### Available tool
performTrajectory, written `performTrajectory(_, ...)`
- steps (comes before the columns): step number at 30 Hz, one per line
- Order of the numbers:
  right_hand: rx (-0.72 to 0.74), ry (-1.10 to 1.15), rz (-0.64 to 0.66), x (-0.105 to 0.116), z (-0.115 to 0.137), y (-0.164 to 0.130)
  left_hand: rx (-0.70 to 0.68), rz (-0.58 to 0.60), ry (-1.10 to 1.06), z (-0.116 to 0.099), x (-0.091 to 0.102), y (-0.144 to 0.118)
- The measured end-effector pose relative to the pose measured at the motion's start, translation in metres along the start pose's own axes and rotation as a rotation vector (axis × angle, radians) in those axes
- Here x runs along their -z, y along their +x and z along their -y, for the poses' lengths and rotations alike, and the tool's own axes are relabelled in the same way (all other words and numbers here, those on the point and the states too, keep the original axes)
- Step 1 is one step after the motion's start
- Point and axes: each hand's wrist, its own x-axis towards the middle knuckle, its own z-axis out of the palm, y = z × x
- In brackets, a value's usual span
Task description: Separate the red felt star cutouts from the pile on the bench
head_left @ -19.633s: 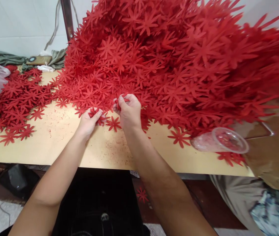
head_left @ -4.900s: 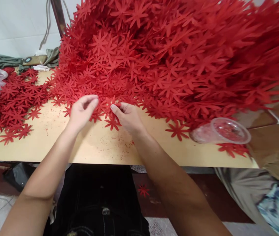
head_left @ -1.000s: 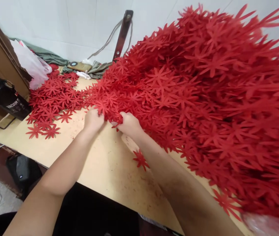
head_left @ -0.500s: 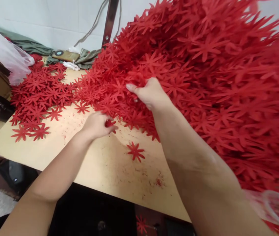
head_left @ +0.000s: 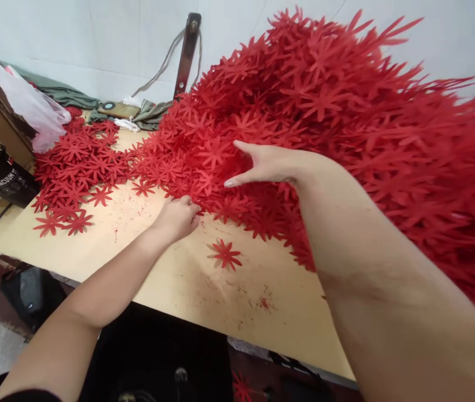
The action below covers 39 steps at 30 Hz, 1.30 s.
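A tall heap of red star-shaped flower cutouts (head_left: pixel 329 100), apparently cloth or plastic, fills the right side and back of the table. My right hand (head_left: pixel 265 163) reaches against its front with thumb and fingers spread apart, holding nothing that I can see. Low at the heap's near edge, my left hand (head_left: pixel 182 216) is closed, its fingers curled under; whatever they grip is hidden. One loose red flower (head_left: pixel 226 254) lies on the table (head_left: pixel 208 293) just right of and nearer than my left hand.
A smaller pile of red flowers (head_left: pixel 80 164) spreads at the left. Beyond it are a white plastic bag (head_left: pixel 32 106), a phone-like object (head_left: pixel 115 109) and cloth (head_left: pixel 151 114). A black bottle (head_left: pixel 0 170) tilts at the left edge. A metal bracket (head_left: pixel 187 56) stands by the wall.
My right hand has opened and shifted to the right along the heap. My left hand has turned knuckles up and closed; the red petals seen in it before are now hidden.
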Motion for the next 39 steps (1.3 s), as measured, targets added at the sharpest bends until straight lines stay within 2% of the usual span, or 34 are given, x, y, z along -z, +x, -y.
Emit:
performTrajectory(1,-0.038,-0.044,0.079,0.011,0.007,-0.009,0.01,-0.012,-0.015,0.001,0.001,0.0)
performTrajectory(3,-0.081,-0.106,0.106,0.027,0.019,-0.029,0.053,-0.08,-0.056,0.006,0.005,0.0)
performTrajectory(6,-0.06,-0.088,-0.057,0.034,0.029,-0.057,0.14,-0.253,-0.118,0.012,0.016,-0.005)
performTrajectory(8,-0.039,-0.007,-0.117,0.027,0.033,-0.076,0.157,-0.336,-0.109,0.013,0.027,-0.011)
performTrajectory(11,0.005,0.231,-0.125,0.007,0.039,-0.098,0.13,-0.418,-0.091,0.009,0.041,-0.02)
performTrajectory(12,0.02,0.339,-0.118,-0.001,0.041,-0.103,0.128,-0.44,-0.14,0.006,0.043,-0.022)
performTrajectory(14,0.03,0.586,-0.092,-0.018,0.045,-0.112,0.141,-0.468,-0.37,-0.004,0.043,-0.023)
performTrajectory(17,-0.005,0.958,-0.045,-0.04,0.05,-0.12,0.149,-0.413,-0.875,-0.027,0.033,-0.022)
performTrajectory(19,-0.059,1.105,-0.037,-0.049,0.051,-0.126,0.131,-0.338,-1.15,-0.046,0.023,-0.022)
performTrajectory(24,-0.17,1.263,-0.049,-0.053,0.047,-0.142,0.117,-0.144,-1.548,-0.08,0.005,-0.028)
performTrajectory(28,-0.204,1.3,-0.063,-0.053,0.044,-0.152,0.228,-0.033,-1.657,-0.094,0.001,-0.03)
performTrajectory(32,-0.268,1.272,-0.091,-0.059,0.043,-0.153,0.337,-0.084,-1.746,-0.104,0.0,-0.028)
performTrajectory(35,-0.297,1.282,-0.148,-0.064,0.042,-0.15,0.299,-0.124,-1.792,-0.108,-0.004,-0.027)
performTrajectory(39,-0.269,1.3,-0.234,-0.065,0.042,-0.149,0.23,-0.198,-1.67,-0.11,-0.008,-0.027)
